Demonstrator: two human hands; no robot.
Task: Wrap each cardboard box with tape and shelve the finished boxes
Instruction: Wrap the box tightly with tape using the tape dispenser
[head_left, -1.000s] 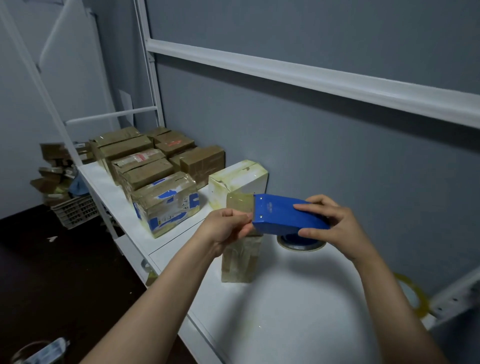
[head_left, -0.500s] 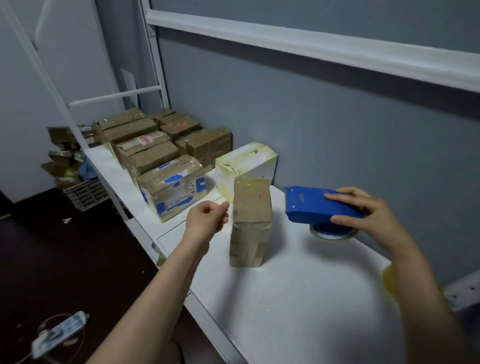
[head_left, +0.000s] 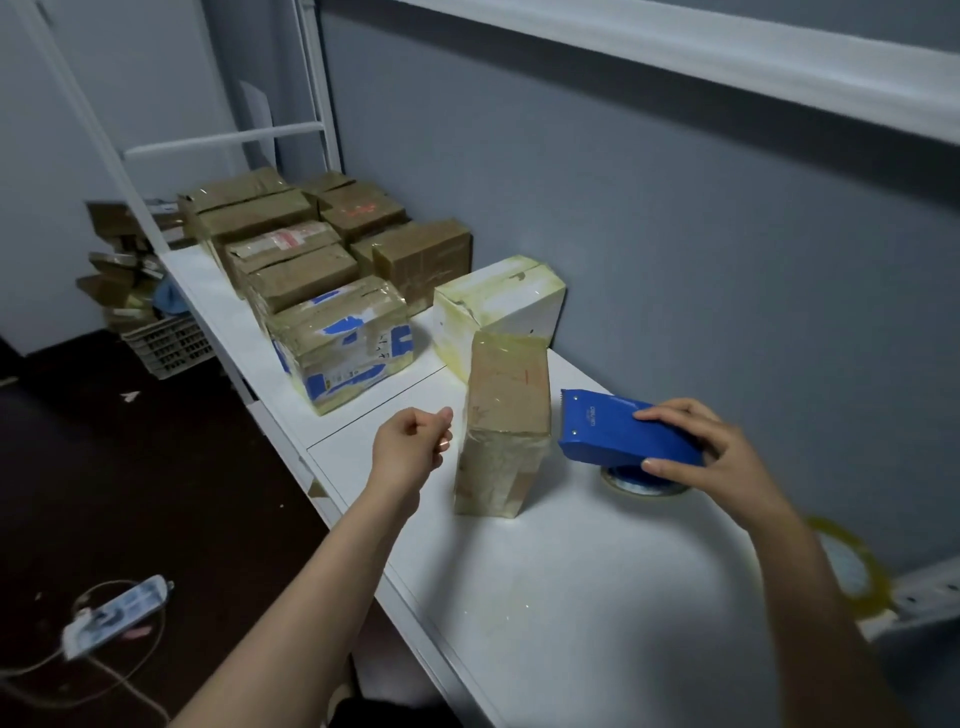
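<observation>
Taped cardboard box (head_left: 504, 426) stands mid-frame between the hands: left hand (head_left: 413, 447) curled, seemingly empty; right hand (head_left: 711, 452) grips blue tape dispenser (head_left: 618, 431), tape roll (head_left: 639, 482) half-hidden.

Back wall (head_left: 675, 234) matte grey-blue; side wall (head_left: 130, 78) at left a paler grey. White surface (head_left: 571, 597) runs along the back wall, glossy, with faint yellowish smears and one seam across it. White beam (head_left: 675, 47) overhead, parallel to the surface. At the far end a white metal upright (head_left: 322, 104), a crossbar (head_left: 223, 140) and a diagonal brace (head_left: 88, 119). Floor (head_left: 130, 467) very dark, a few pale scraps on it. On the floor: white lattice crate (head_left: 166, 345) at the far end, white power strip (head_left: 117, 613) with cable nearer. Light dim and even.
</observation>
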